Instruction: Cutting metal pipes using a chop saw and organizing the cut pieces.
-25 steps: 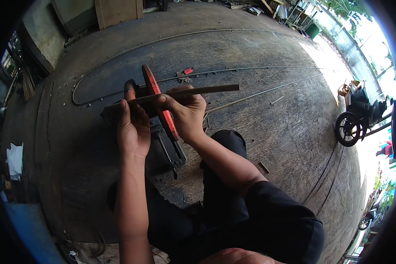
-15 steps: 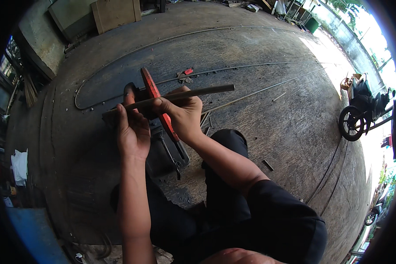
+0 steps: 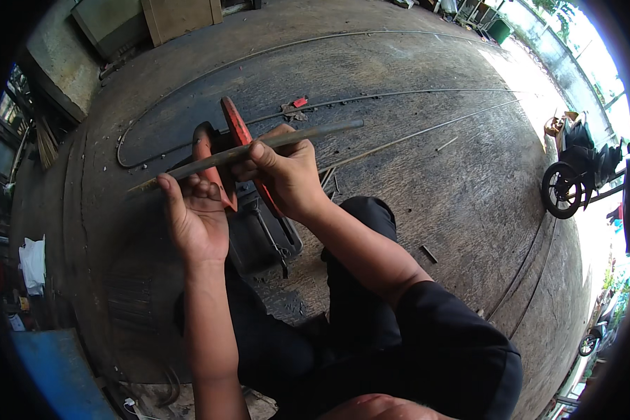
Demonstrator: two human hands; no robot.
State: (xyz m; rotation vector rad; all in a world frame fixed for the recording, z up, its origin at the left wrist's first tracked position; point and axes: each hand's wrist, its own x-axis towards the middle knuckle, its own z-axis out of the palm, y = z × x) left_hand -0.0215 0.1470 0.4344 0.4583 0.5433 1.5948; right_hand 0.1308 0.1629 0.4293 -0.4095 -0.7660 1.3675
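A long, dull metal bar [image 3: 332, 129] is held slantwise in both hands, its right end higher in view. My right hand [image 3: 295, 176] grips it near the middle, thumb pressed along its side and fingers curled behind. Palm up, my left hand [image 3: 201, 225] supports the left part, with the thumb against the bar and the fingers bent under it. Just beneath stands a low machine with red-orange parts [image 3: 236, 120] and a dark metal base [image 3: 253, 241]. My hands and the bar hide part of it, so its kind is unclear.
A long thin rod [image 3: 399, 92] loops across the stained concrete floor [image 3: 455, 217]. A small red piece [image 3: 300, 102] lies beyond the machine, and a short metal offcut [image 3: 429, 254] to the right. A motorcycle [image 3: 563, 185] stands at far right, and a blue panel [image 3: 59, 371] at lower left.
The bar has shifted to the left and turned slightly, so more of its left end shows. My left hand has moved left and nearer to me; the right hand still grips the bar.
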